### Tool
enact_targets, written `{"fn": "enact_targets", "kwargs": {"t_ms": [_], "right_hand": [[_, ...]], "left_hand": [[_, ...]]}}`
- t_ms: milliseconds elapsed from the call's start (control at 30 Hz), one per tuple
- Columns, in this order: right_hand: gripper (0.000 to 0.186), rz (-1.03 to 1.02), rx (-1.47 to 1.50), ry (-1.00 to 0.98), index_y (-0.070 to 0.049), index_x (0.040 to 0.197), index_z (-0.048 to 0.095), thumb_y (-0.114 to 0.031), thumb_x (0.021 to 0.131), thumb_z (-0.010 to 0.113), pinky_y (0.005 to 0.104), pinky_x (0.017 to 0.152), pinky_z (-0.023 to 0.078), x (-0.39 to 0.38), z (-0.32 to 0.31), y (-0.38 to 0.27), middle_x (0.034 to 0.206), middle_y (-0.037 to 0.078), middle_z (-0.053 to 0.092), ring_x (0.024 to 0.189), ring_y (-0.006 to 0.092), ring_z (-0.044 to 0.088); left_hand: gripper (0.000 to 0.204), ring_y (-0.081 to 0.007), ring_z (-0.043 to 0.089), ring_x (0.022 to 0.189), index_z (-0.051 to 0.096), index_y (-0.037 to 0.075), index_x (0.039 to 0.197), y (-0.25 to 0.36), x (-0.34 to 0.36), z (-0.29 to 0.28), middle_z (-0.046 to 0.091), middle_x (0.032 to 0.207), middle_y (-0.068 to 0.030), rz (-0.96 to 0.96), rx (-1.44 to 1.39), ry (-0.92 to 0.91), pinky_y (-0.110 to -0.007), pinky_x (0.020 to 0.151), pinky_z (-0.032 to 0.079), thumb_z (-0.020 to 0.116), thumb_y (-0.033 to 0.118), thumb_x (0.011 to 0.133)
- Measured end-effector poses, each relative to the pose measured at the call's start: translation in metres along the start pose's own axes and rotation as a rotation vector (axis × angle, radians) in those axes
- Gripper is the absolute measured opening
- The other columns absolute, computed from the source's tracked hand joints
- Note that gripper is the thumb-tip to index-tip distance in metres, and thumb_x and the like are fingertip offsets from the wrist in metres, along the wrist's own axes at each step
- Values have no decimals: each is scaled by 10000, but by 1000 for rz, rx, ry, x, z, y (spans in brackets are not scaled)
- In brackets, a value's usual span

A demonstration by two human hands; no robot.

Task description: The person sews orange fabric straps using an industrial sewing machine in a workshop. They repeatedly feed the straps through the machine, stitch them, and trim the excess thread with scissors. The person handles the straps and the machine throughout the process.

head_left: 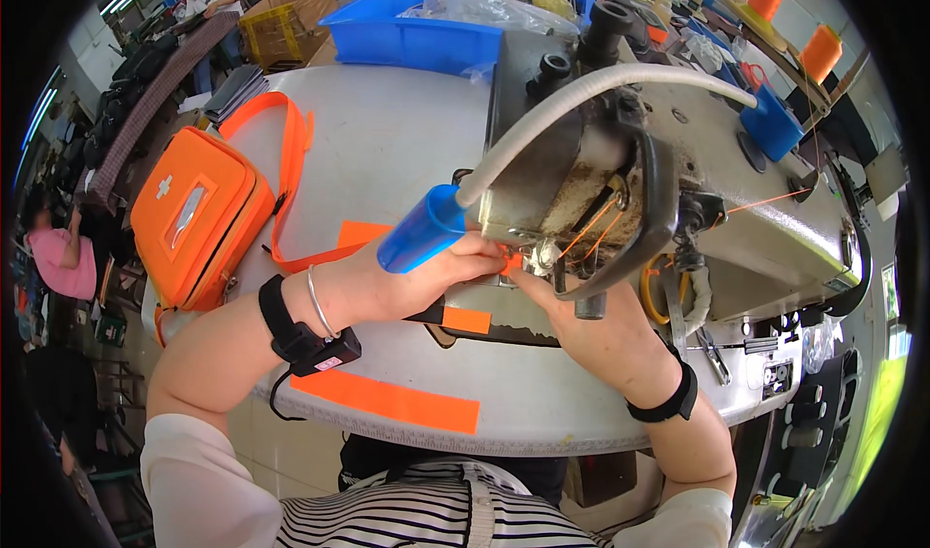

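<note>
At the sewing machine, my left hand has its fingers together on a small orange piece under the needle area; a blue tube on a pale flexible hose hides part of this hand. My right hand reaches the same piece with a finger, its other fingers mostly hidden behind the machine. A black-and-orange strip lies below my left hand. A flat orange strip rests along the front edge, and another orange piece lies behind my left hand.
An orange zipped bag with a strap sits at left. Behind are a blue bin, cardboard and orange thread cones. Tweezers lie right of my right hand. Two other people are off to the left.
</note>
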State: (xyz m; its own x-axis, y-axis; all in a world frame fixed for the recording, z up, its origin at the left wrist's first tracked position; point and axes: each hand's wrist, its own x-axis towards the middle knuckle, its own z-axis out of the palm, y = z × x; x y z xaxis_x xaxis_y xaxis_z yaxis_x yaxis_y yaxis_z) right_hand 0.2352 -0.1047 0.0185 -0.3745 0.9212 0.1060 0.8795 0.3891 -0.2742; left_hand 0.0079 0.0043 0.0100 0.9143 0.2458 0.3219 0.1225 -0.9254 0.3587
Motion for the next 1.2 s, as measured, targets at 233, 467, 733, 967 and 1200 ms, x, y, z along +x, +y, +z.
{"fn": "enact_targets", "kwargs": {"t_ms": [233, 467, 733, 967, 1200], "right_hand": [[428, -14, -149, 31, -135, 1171, 697, 26, 786, 601, 435, 960, 457, -3, 3, -1, 1168, 119, 647, 1101, 308, 599], [457, -78, -157, 121, -138, 1165, 700, 44, 754, 618, 428, 962, 454, 0, 2, -2, 1148, 117, 649, 1096, 299, 599], [424, 4, -40, 64, -112, 1200, 688, 48, 825, 574, 377, 970, 443, -3, 3, -4, 1170, 111, 650, 1104, 279, 597], [416, 23, 21, 27, -102, 1261, 655, 28, 884, 534, 338, 950, 437, -5, 1, -6, 1169, 89, 646, 1120, 238, 586], [431, 9, -133, -6, -105, 1306, 614, -4, 896, 530, 332, 952, 436, -3, 1, -7, 1169, 89, 641, 1114, 255, 589]], "left_hand": [[281, -288, 580, 1126, 637, 36, 1193, 1, 3, 4, 633, 1172, -115, -124, -185, -7, -364, 987, 468, 562, 115, 933], [321, -282, 578, 1129, 620, 49, 1241, 4, -1, 6, 622, 1209, -102, -92, -38, -8, -359, 989, 465, 564, 111, 932], [342, -272, 569, 1138, 663, 27, 1184, 8, 1, 1, 626, 1216, -85, -62, 62, -46, -355, 978, 472, 597, 50, 849], [371, -258, 587, 1026, 672, 18, 1169, 4, 0, 6, 637, 1160, -80, 1, 133, -11, -340, 924, 485, 612, 39, 803], [372, -264, 588, 1030, 668, 13, 1171, 4, -1, 6, 631, 1160, -90, -2, 156, -4, -339, 921, 489, 611, 44, 805]]}}
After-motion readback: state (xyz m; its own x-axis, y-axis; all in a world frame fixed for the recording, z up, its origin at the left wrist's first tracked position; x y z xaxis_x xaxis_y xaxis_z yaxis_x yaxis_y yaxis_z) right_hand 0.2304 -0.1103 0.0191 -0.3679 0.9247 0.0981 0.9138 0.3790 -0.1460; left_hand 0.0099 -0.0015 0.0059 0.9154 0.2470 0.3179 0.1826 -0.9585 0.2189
